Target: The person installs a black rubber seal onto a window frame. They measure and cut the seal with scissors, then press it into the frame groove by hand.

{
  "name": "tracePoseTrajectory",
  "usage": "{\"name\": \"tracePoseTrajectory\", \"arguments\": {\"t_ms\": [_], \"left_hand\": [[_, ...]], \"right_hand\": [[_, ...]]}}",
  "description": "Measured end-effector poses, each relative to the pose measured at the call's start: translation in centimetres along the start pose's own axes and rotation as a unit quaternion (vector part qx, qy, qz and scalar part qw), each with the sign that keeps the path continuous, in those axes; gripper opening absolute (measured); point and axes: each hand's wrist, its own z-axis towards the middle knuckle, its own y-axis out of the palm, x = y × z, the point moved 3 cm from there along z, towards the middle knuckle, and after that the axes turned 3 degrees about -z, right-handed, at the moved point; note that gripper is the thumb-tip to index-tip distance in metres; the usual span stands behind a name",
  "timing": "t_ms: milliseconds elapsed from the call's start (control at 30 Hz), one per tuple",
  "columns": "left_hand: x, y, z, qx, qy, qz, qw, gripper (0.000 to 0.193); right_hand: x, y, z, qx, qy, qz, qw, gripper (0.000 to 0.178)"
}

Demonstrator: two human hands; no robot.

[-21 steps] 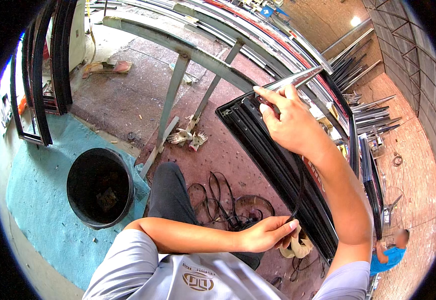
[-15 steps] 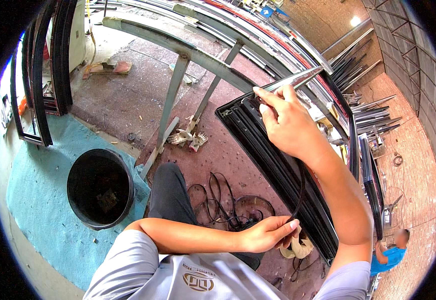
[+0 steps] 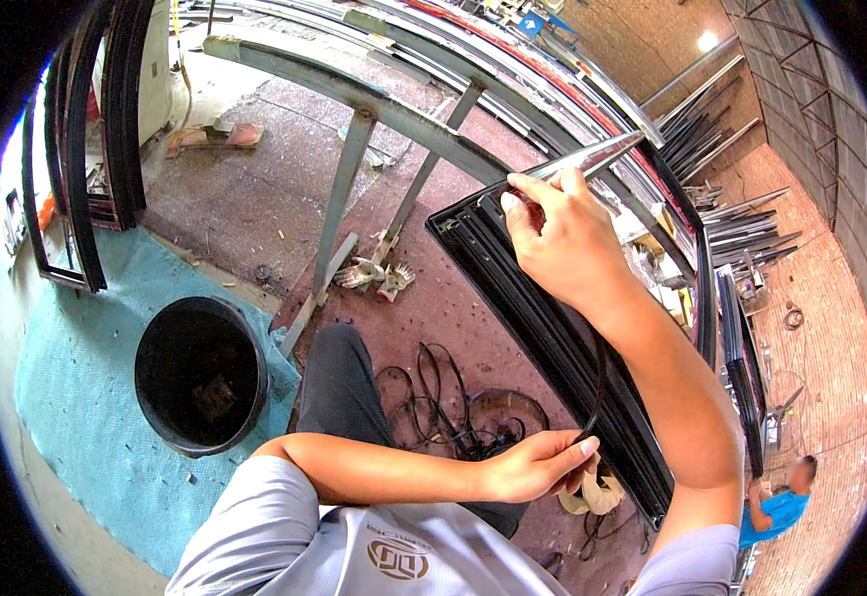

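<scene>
A black metal window frame [image 3: 538, 313] lies slanting across the bench rails to my right, grooves running along its near side. My left hand [image 3: 538, 465] is closed with thumb and fingers pinching a thin black rubber strip [image 3: 602, 382]. From there the strip curves up along the frame and passes behind my right forearm. My right hand [image 3: 567, 243] is at the frame's far left corner, thumb and forefinger bent together against the grooved edge. The strip's end seems to lie under these fingers, largely hidden.
A steel bench frame [image 3: 354, 79] stands ahead. At left, a black bucket [image 3: 259, 397] sits on a teal mat [image 3: 66, 397]. Work gloves [image 3: 379, 276] and tangled black strip [image 3: 438, 397] lie on the floor. A person in blue [image 3: 776, 512] is at far right.
My right thumb and forefinger have shifted slightly left toward the frame's corner, with the thumb raised closer to the forefinger. My left hand stays nearly still, gripping the strip.
</scene>
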Motion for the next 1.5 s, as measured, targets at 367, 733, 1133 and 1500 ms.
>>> {"name": "tracePoseTrajectory", "arguments": {"t_ms": [367,733,1133,1500], "left_hand": [[0.4,-0.4,-0.2,0.014,0.008,0.003,1.000,0.042],[0.2,1.1,1.5,-0.005,0.019,-0.045,0.999,0.041],[-0.6,2.5,2.5,0.069,0.064,-0.078,0.993,0.041],[-0.7,4.0,3.4,0.060,0.055,-0.109,0.991,0.038]], "right_hand": [[1.4,-0.8,-1.5,-0.085,0.092,0.054,0.991,0.065],[1.7,-0.1,-2.1,-0.071,0.040,0.060,0.995,0.059],[2.1,-0.9,-3.6,-0.083,0.100,0.102,0.986,0.063],[2.9,-0.6,-3.2,-0.125,0.129,0.182,0.967,0.048]]}}
